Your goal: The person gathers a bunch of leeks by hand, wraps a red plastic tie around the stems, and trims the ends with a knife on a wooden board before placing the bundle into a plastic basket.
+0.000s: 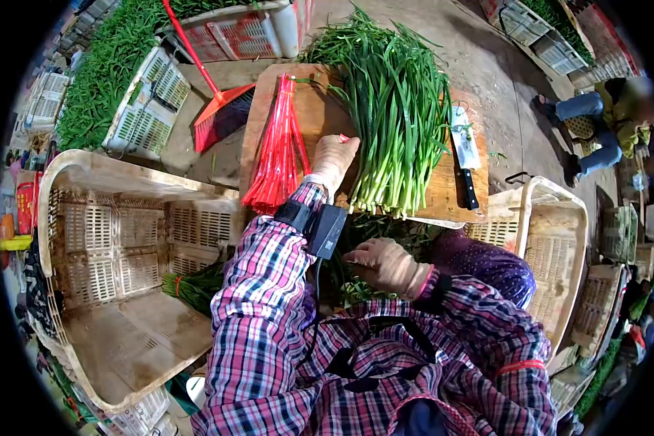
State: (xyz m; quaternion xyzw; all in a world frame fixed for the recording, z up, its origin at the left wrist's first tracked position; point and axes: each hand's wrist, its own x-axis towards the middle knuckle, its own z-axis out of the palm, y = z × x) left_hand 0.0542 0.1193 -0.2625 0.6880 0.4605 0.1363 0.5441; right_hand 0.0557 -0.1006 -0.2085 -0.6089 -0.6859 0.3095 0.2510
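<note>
My left hand, in a pale glove, is closed over the wooden board, with a bit of red strip showing at its fingertips. To its left lies a fanned bunch of red plastic strips, banded near the top. A large pile of garlic chives lies to its right, pale stem ends towards me. My right hand, also gloved, is below the board's near edge above loose green leaves. Its fingers are loosely bent and slightly apart, with nothing visible in them. A knife with a black handle lies on the board's right side.
A large crate at left contains a red-tied green bundle. Another crate stands at right. Behind are a red broom and crates heaped with greens. A person sits at far right.
</note>
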